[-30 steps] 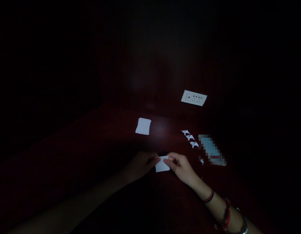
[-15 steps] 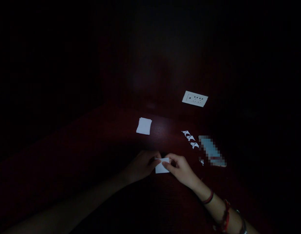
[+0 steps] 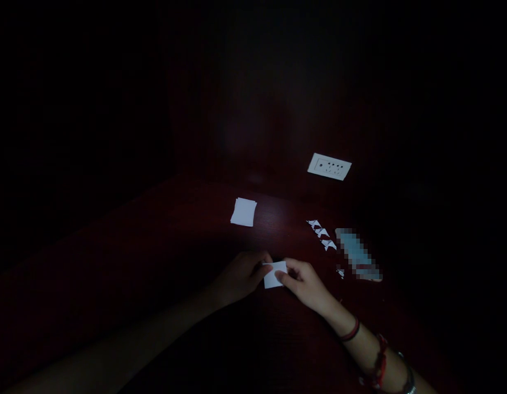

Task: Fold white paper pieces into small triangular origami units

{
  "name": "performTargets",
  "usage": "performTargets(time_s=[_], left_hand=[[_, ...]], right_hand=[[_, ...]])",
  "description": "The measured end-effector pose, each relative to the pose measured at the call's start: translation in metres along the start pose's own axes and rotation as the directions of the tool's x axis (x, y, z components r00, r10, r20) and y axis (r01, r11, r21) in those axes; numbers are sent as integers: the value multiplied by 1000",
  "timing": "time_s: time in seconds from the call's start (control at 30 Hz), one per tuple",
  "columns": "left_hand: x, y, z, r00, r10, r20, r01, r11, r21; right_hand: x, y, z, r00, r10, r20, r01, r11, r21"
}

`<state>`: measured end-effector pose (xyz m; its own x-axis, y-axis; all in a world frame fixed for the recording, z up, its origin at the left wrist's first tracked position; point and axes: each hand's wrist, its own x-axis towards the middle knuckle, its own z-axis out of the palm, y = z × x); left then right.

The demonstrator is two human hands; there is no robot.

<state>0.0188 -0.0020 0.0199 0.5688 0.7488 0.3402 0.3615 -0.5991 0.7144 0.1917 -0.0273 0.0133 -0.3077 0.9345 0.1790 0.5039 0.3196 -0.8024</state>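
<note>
A small white piece of paper (image 3: 272, 280) is held between both hands above the dark red table (image 3: 188, 219). My left hand (image 3: 244, 276) pinches its upper left side, thumb on top. From the right, my right hand (image 3: 303, 280) grips the paper with the thumb on its face and the fingers behind. The fingertips behind the sheet are hidden. Farther back lies a stack of white paper squares (image 3: 243, 212). Several small folded paper shapes (image 3: 321, 232) rest in a slanting row to the right of the hands.
Beside the folded shapes lies a phone-like flat object (image 3: 357, 253), blurred by pixels. A small white scrap (image 3: 340, 272) sits near it. On the dark upright panel behind is a white socket plate (image 3: 329, 167). Deep shadow covers the edges of the view.
The paper has shifted slightly up and to the right, and is tilted a little. Both hands keep their hold on it; the other things lie as before.
</note>
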Motion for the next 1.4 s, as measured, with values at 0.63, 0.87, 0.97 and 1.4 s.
performTargets(time_s=[0.63,0.87,0.97,1.4], left_hand=[[-2,-7,4,994,107,-14,-103,978,181],[-2,-6,3,986,165,-1,-159,955,251],[-3,-4,3,986,166,-21,-155,956,249],[0,-3,-5,993,14,-115,-11,1000,28]], right_hand=[[-3,-13,-5,967,-166,-191,125,971,-206],[-5,-19,-6,961,-243,-134,196,937,-290],[-5,-20,-8,961,-254,-111,206,922,-329],[-3,-14,-26,942,-241,-233,138,913,-384]])
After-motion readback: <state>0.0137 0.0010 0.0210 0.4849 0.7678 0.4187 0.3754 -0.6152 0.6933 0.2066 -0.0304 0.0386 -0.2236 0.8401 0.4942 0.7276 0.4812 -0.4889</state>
